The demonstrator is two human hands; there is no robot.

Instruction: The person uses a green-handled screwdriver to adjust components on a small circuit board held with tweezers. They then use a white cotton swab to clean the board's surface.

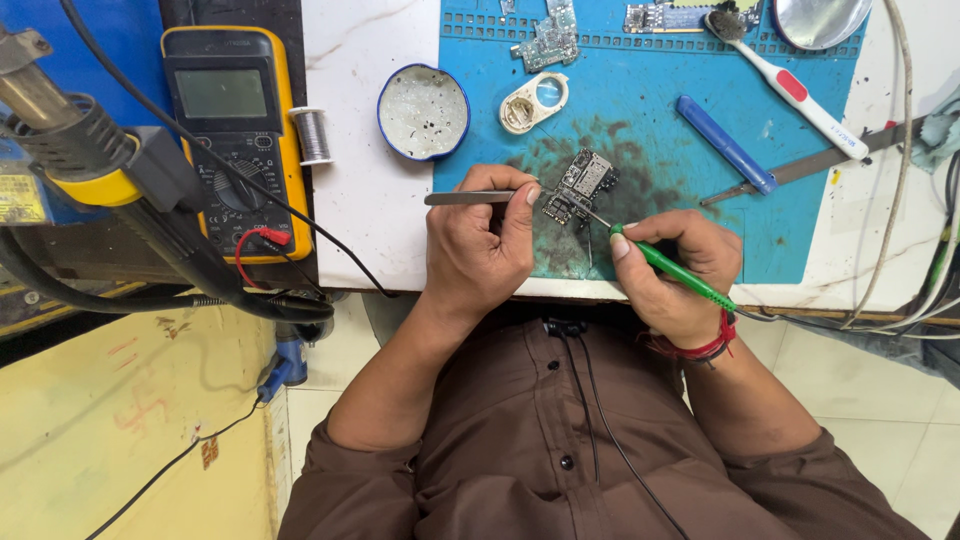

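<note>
Quick tally, and it's two hands on show, the left hand [480, 255] pinching one pair of tweezers [470, 198], the right hand [680, 275] gripping one green-handled soldering iron [680, 270], both over one small circuit board [582, 185] on one blue work mat [650, 130]. Further up the mat I count two more circuit boards [548, 40] [655, 15], one toothbrush [790, 85], one blue pry tool [725, 145], one white plastic casing [533, 102]. Off the mat, it's one round tin [423, 112], one spool of solder wire [312, 135], one yellow multimeter [232, 140] and one hot-air nozzle [60, 130].
</note>
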